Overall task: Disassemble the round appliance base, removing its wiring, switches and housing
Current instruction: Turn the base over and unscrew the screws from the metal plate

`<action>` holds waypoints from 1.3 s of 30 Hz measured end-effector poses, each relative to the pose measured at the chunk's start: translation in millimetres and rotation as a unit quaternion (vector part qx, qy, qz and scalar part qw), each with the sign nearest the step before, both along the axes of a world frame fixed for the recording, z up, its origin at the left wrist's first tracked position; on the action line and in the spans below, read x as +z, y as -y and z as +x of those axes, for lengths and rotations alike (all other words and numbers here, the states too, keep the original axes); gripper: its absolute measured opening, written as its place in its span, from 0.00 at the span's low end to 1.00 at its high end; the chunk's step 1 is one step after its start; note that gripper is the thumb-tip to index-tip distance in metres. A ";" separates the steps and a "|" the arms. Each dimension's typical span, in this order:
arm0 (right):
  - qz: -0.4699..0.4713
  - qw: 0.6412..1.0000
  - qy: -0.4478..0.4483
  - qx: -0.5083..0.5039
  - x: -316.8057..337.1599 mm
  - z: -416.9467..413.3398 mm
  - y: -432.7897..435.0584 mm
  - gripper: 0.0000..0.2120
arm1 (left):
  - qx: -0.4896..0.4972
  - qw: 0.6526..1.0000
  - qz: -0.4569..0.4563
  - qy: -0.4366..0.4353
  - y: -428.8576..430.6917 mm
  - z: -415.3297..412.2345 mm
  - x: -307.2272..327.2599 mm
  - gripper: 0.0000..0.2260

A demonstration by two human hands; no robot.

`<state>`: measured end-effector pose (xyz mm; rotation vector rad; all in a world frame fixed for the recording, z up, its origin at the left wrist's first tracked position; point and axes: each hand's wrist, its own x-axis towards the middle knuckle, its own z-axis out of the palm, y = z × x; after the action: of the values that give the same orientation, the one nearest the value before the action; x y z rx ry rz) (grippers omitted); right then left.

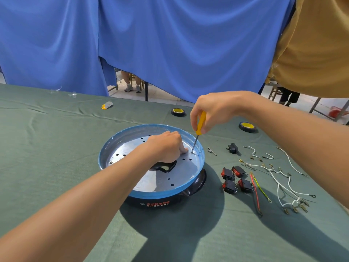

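Observation:
The round appliance base (113,148) has a blue rim, a black housing and a perforated metal plate inside, and stands on the green cloth. My right hand (213,110) grips a yellow-handled screwdriver (200,122), its tip set on a screw near the plate's right edge. My left hand (166,146) rests on the plate with curled fingers, a fingertip beside the screwdriver tip. Several red-and-black rocker switches (236,178) and loose white, red and yellow-green wires (279,182) lie to the right of the base.
Two rolls of black tape (178,112) (247,126) lie behind the base. A small black part (232,148) and a metal clip (211,150) sit near the wires. A yellow-grey item (107,105) lies far left. Blue curtains hang behind the table (47,148).

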<state>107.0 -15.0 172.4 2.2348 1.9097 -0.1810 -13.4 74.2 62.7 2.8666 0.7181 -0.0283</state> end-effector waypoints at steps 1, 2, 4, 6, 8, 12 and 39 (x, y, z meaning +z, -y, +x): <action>0.000 1.000 -0.001 -0.010 -1.8 -0.6 0.1 0.04 | 0.003 1.000 0.002 0.001 -0.1 -0.2 -0.2 0.16; 0.001 1.000 0.007 -0.027 -4.3 -0.4 -0.6 0.11 | 0.005 1.000 0.004 0.001 -0.2 -0.2 -0.5 0.16; 0.026 0.997 0.024 -0.065 -8.1 -1.2 -1.7 0.26 | 0.004 1.000 0.005 0.001 -0.8 -0.1 -1.6 0.16; 0.052 0.995 0.034 -0.074 -11.8 -1.2 -4.8 0.26 | 0.002 1.000 -0.001 0.001 -2.1 0.4 -2.4 0.15; 0.062 0.995 0.049 -0.060 -13.2 -2.4 -6.1 0.19 | -0.001 1.000 -0.004 0.004 -2.6 0.7 -2.6 0.15; 0.048 0.998 0.023 -0.033 -5.9 -7.2 -3.0 0.07 | -0.001 1.000 -0.002 0.002 -2.4 0.2 -2.0 0.15; 0.097 0.992 0.017 -0.078 -12.9 -9.2 -9.2 0.18 | 0.002 1.000 0.000 0.000 2.0 -1.4 1.5 0.15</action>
<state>97.8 -5.8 159.5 2.4957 1.8053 0.0226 -14.8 72.2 64.1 2.8657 0.7225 -0.0279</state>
